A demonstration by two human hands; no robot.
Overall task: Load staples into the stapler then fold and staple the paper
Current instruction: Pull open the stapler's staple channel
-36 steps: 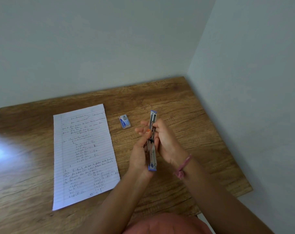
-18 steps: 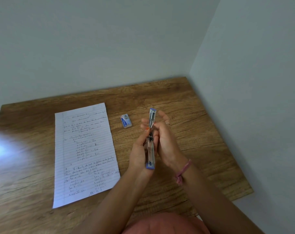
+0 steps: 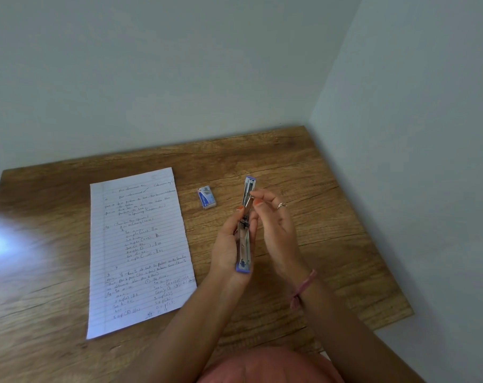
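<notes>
Over on the left of the wooden bench [image 3: 317, 239] lies the lined white sheet of paper covered in handwriting [image 3: 140, 250], flat and unfolded, well to the left of the stapler. Moving right, there's the small blue-and-white staple box [image 3: 206, 197], resting on the bench between the paper and the stapler, closer to the stapler and a little farther back. It looks shut, though it's too small to be sure.

Now the action: the long metal stapler with purple plastic ends [image 3: 245, 225] is up off the bench, swung wide open into one straight line. The left hand [image 3: 229, 244] wraps its fingers around the near half and grips it firmly. Just right of the stapler, the right hand [image 3: 276, 225] has thumb and forefinger pinched together at the far half, right by the magazine channel. Whether a strip of staples sits in that pinch, I can't tell.

So this looks like the loading step, with folding and stapling not yet begun. The danger? A thin strip fed in crooked could jam or snap apart and scatter. And if the left grip slackens, the open stapler could snap shut on those fingertips.
</notes>
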